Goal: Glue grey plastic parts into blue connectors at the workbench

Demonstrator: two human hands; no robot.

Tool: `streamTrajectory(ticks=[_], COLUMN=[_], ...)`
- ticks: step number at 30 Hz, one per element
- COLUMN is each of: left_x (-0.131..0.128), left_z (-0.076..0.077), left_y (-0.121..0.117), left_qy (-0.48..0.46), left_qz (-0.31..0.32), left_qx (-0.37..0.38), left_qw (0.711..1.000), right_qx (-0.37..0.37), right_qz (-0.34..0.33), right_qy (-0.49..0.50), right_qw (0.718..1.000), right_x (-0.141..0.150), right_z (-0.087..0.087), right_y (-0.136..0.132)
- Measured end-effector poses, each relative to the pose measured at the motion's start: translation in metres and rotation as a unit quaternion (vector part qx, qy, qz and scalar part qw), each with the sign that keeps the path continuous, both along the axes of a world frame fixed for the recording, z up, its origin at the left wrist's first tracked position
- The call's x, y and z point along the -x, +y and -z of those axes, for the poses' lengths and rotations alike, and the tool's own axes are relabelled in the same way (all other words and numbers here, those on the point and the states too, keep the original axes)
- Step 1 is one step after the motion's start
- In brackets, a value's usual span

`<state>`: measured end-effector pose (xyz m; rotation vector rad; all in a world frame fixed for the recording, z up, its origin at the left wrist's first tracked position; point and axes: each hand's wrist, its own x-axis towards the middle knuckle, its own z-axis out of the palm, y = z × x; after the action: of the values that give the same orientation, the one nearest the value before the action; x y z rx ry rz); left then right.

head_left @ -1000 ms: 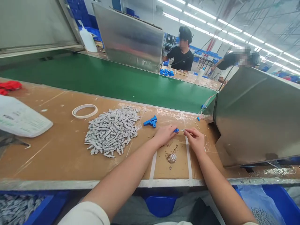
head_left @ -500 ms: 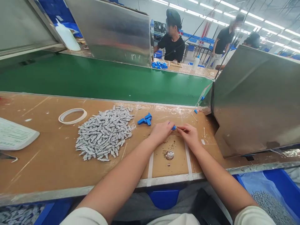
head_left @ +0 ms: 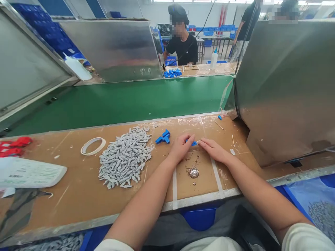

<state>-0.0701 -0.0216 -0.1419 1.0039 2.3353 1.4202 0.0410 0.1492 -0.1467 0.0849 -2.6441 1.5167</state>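
My left hand point(head_left: 181, 146) is closed round a small blue plastic part point(head_left: 193, 143), with the fingers hiding much of it. My right hand point(head_left: 213, 150) comes in from the other side, its fingertips pinched together at the part's right end. A pale bit shows at those fingertips, too small to make out. Left of my hands lie a few loose blue plastic parts point(head_left: 163, 136) of the same colour. Beyond them is a big heap of small grey plastic parts point(head_left: 125, 158). A round metal piece point(head_left: 194, 173) rests on the table below my hands, among dark crumbs.
A tape roll point(head_left: 92, 146), a printed sheet point(head_left: 31, 172) and red items point(head_left: 15, 146) are to the left. A green conveyor belt point(head_left: 125, 101) runs behind the brown table point(head_left: 83, 188). A metal panel point(head_left: 290, 94) stands at right. A co-worker point(head_left: 183, 45) sits across the belt.
My head view has shifted, bringing red items in at the left. Both hands stay together at the blue part. More of that part shows, and my right fingers lie flatter.
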Motion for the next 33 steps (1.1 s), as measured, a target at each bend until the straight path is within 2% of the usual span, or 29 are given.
streamTrajectory(ticks=[4, 7, 15, 19, 24, 27, 29, 33], left_x=[-0.001, -0.005, -0.021, -0.023, -0.025, -0.023, -0.017, -0.003], left_z=[-0.002, -0.003, 0.0, 0.001, 0.002, -0.006, -0.016, -0.036], left_y=[0.0, 0.001, 0.013, 0.017, 0.018, 0.011, 0.003, -0.02], left_qy=[0.035, 0.017, 0.027, 0.033, 0.05, 0.093, 0.153, 0.259], left_qz=[0.013, 0.021, -0.068, -0.091, -0.089, -0.051, -0.052, -0.159], left_qx=[0.043, 0.042, 0.058, 0.052, 0.06, 0.126, 0.18, 0.32], left_qw=[0.998, 0.999, 0.996, 0.994, 0.993, 0.986, 0.97, 0.897], right_qx=[0.004, -0.01, -0.005, 0.004, 0.018, -0.024, -0.08, -0.231], right_qz=[0.001, 0.0, 0.046, 0.071, 0.063, 0.051, 0.052, 0.153], right_qy=[-0.005, -0.014, -0.037, -0.041, -0.012, -0.007, -0.024, -0.085], right_qw=[1.0, 1.0, 0.998, 0.997, 0.998, 0.998, 0.995, 0.957], right_x=[0.003, 0.004, 0.003, 0.005, 0.0, -0.001, 0.005, 0.028], right_z=[0.002, 0.009, 0.022, 0.021, 0.017, 0.014, 0.011, 0.0], right_y=[0.0, 0.0, -0.011, -0.015, -0.017, -0.013, -0.007, 0.011])
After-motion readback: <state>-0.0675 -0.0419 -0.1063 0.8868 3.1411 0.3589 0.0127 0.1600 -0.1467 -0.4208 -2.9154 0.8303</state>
